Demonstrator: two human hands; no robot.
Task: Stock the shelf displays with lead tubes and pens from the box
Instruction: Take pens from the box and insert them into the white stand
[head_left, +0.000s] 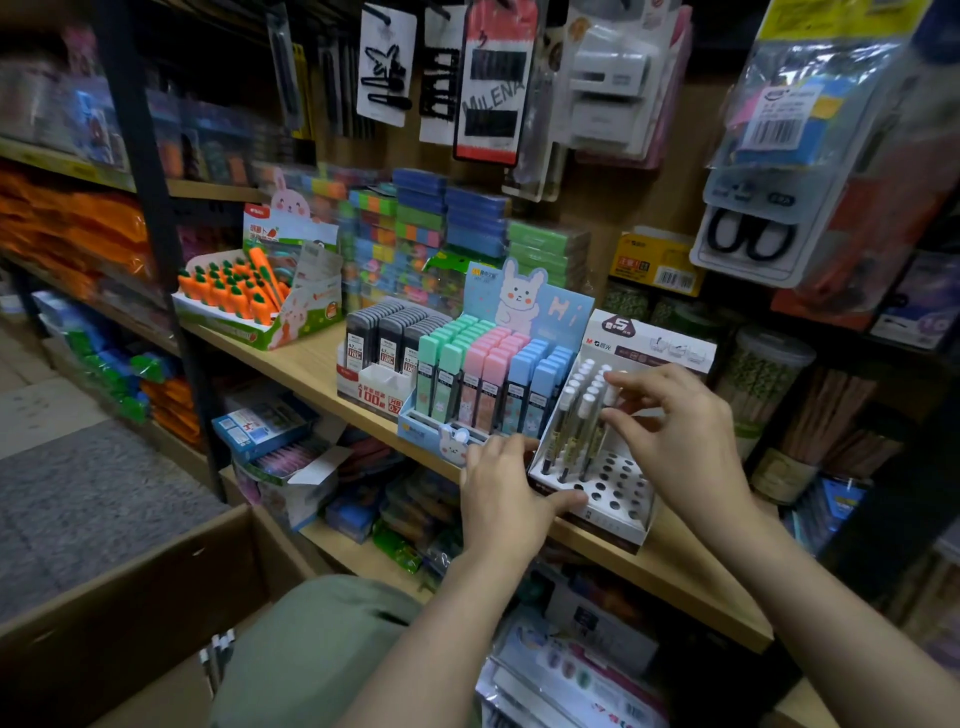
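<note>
I am in a stationery shop. In front of me a wooden shelf (311, 358) carries retail display boxes: carrot-shaped pens (234, 288), grey lead tubes (387, 338), pastel lead tubes (488, 374) under a bunny card, and white-capped pens (576, 415). Stacked erasers (415, 234) sit behind. Carded hair clips (387, 67) and packaged scissors (753, 239), some barcoded, hang above.

White-capped pens (574, 415) stand tilted in the white holed display (613, 486) beside pastel lead tubes (485, 371).
</note>
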